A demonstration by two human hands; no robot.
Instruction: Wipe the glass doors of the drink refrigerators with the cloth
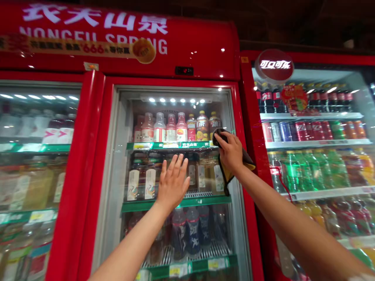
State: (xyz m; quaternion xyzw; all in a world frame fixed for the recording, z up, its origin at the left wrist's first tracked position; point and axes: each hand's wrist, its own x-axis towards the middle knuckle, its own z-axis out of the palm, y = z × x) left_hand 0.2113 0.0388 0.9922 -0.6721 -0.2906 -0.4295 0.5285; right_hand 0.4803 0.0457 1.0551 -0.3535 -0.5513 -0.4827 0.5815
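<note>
In front of me is the glass door (202, 107) of a red drinks fridge (205, 43). My left hand (173, 181) is held flat at the glass, its fingers stretched upward and holding nothing. Whether the palm touches the pane, I cannot tell. Higher and to the right, my right hand (231, 151) grips a dark cloth (221, 137) with a yellow underside, close to the door's right frame. Part of the cloth hangs below the hand. Behind the glass, bottles (159, 128) stand on the top shelf, and more bottles (150, 179) are on the shelf below.
Another red fridge (249, 117) on the right holds cola bottles, cans and green bottles (310, 169) behind its glass. A round sign (274, 66) sticks out at its top. To the left is a second glass door (35, 156) with bottles inside. A small display (184, 71) sits above my door.
</note>
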